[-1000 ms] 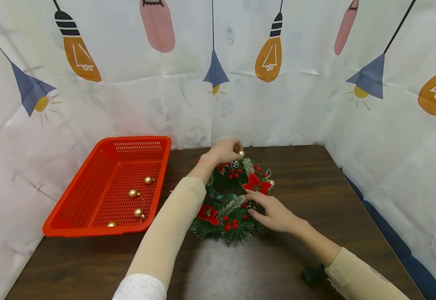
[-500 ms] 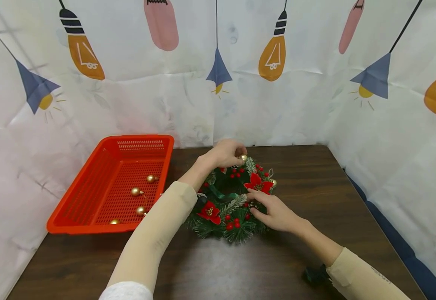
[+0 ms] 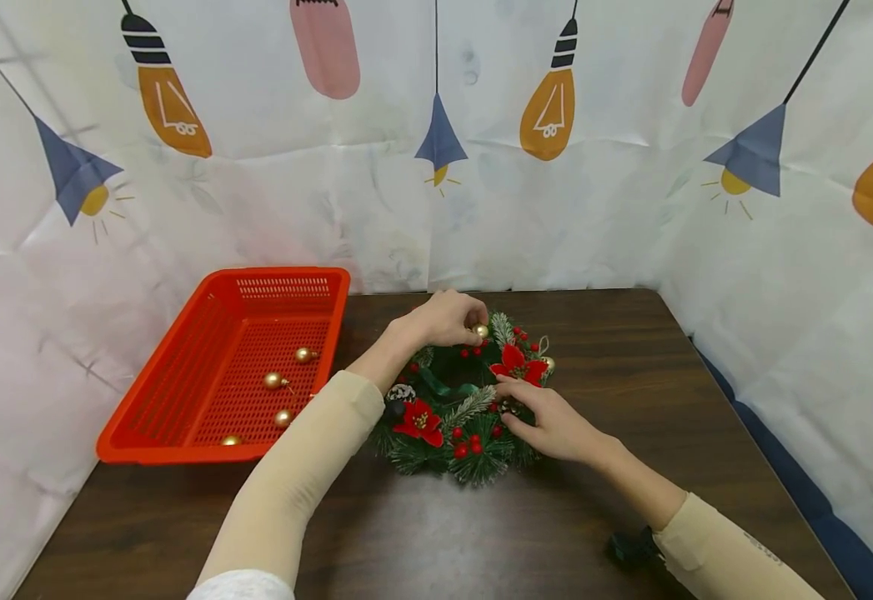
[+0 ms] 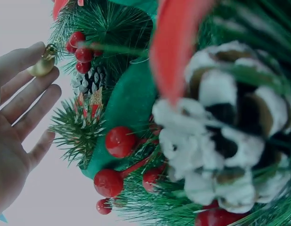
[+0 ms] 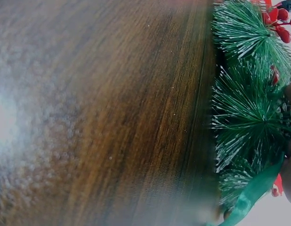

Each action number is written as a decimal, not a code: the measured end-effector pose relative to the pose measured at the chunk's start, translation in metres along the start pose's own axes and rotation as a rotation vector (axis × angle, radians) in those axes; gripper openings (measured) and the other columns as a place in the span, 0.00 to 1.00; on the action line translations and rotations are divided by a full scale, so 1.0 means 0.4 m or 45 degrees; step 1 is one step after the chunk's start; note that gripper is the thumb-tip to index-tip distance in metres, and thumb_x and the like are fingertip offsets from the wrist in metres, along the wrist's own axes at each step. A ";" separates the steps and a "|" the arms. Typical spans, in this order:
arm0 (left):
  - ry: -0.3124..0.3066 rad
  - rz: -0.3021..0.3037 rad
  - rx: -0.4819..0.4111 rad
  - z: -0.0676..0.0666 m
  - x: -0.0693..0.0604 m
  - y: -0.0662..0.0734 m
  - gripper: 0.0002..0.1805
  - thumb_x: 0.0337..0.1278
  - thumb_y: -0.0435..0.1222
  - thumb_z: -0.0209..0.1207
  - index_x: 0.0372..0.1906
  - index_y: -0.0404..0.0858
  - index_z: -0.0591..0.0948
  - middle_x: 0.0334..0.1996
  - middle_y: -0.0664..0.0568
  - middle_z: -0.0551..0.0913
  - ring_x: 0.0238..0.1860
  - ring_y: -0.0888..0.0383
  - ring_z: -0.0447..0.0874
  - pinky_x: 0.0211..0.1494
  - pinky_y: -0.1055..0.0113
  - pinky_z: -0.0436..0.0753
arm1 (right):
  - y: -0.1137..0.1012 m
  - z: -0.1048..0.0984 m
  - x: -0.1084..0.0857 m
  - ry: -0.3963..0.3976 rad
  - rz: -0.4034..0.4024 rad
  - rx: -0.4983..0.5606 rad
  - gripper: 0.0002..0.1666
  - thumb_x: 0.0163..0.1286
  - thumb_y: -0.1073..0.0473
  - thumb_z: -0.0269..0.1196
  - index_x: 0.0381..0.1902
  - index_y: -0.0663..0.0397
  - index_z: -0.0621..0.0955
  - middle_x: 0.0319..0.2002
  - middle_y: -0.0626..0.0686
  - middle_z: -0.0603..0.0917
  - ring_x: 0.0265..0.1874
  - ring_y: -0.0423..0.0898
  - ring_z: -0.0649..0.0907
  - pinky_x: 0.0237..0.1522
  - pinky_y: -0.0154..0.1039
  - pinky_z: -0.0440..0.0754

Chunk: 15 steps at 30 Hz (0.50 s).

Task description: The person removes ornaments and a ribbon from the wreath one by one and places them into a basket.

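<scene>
A green Christmas wreath [image 3: 474, 467] with red poinsettias, berries and frosted pine cones lies on the table. My left hand [image 3: 447, 319] is over its far side. It pinches a small gold bauble [image 3: 481, 332] between thumb and fingers; in the left wrist view the bauble [image 4: 42, 67] has its cap towards the greenery. My right hand [image 3: 552, 422] holds the wreath at its near right, thumb and fingers bent about the greenery, with the fingertips partly hidden. Only bits of its fingers show at the edge of the right wrist view. Another gold bauble [image 3: 549, 364] sits on the wreath's right side.
A red plastic basket [image 3: 158, 358] stands at the left with several gold baubles [image 3: 273, 380] in it. The brown wooden table [image 3: 616, 350] meets a patterned cloth [image 3: 383, 225] at the back. A small black object [image 3: 629, 548] is beside the right forearm.
My left hand first shifts slightly right, then comes lower and nearer over the wreath with the bauble. The right hand keeps its place on the wreath. The head view has shifted slightly.
</scene>
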<state>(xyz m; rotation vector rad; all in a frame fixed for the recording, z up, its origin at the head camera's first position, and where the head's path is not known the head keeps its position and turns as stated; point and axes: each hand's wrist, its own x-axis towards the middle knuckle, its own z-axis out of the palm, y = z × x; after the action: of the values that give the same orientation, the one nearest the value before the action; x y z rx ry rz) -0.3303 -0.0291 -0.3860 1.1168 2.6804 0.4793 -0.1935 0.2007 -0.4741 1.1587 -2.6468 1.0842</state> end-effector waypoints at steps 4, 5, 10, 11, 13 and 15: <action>-0.022 0.008 -0.047 0.009 0.001 0.009 0.10 0.65 0.42 0.69 0.48 0.45 0.84 0.38 0.58 0.85 0.40 0.59 0.82 0.46 0.61 0.80 | 0.001 -0.002 0.001 -0.014 -0.002 0.011 0.21 0.75 0.61 0.64 0.63 0.52 0.78 0.71 0.61 0.73 0.67 0.52 0.76 0.63 0.56 0.76; -0.030 0.016 -0.048 0.012 0.003 0.013 0.11 0.65 0.41 0.70 0.48 0.45 0.84 0.38 0.58 0.85 0.40 0.59 0.82 0.46 0.61 0.80 | 0.002 -0.002 0.002 -0.019 -0.001 0.013 0.21 0.75 0.61 0.64 0.64 0.52 0.78 0.71 0.61 0.73 0.67 0.52 0.76 0.63 0.56 0.76; -0.047 0.073 0.046 0.023 0.017 0.035 0.10 0.63 0.43 0.71 0.45 0.47 0.83 0.35 0.60 0.83 0.37 0.61 0.81 0.45 0.64 0.78 | 0.002 -0.002 0.001 -0.024 0.000 0.016 0.22 0.75 0.61 0.64 0.64 0.53 0.78 0.72 0.61 0.72 0.66 0.52 0.77 0.62 0.55 0.77; -0.042 0.082 0.069 0.024 0.021 0.039 0.10 0.63 0.43 0.72 0.44 0.47 0.83 0.35 0.60 0.83 0.36 0.62 0.80 0.45 0.64 0.77 | 0.002 -0.002 0.001 -0.022 0.001 0.017 0.21 0.75 0.62 0.65 0.64 0.53 0.78 0.72 0.62 0.72 0.66 0.52 0.77 0.62 0.55 0.77; -0.022 0.096 0.110 0.023 0.028 0.047 0.11 0.63 0.44 0.71 0.43 0.47 0.83 0.34 0.60 0.82 0.36 0.62 0.80 0.44 0.64 0.77 | 0.001 -0.002 0.002 -0.019 0.001 0.023 0.21 0.75 0.62 0.65 0.63 0.53 0.78 0.72 0.62 0.72 0.66 0.53 0.77 0.62 0.55 0.77; -0.006 0.095 0.119 0.021 0.032 0.055 0.11 0.63 0.45 0.71 0.44 0.47 0.83 0.36 0.60 0.83 0.36 0.62 0.80 0.44 0.65 0.77 | 0.001 -0.001 0.002 -0.021 -0.001 0.029 0.20 0.75 0.62 0.64 0.63 0.53 0.78 0.72 0.62 0.72 0.66 0.53 0.77 0.62 0.55 0.77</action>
<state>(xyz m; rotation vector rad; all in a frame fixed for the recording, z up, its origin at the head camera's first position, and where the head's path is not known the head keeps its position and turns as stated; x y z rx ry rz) -0.3225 -0.0035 -0.3862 1.2458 2.6898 0.3660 -0.1942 0.2008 -0.4737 1.1776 -2.6530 1.1128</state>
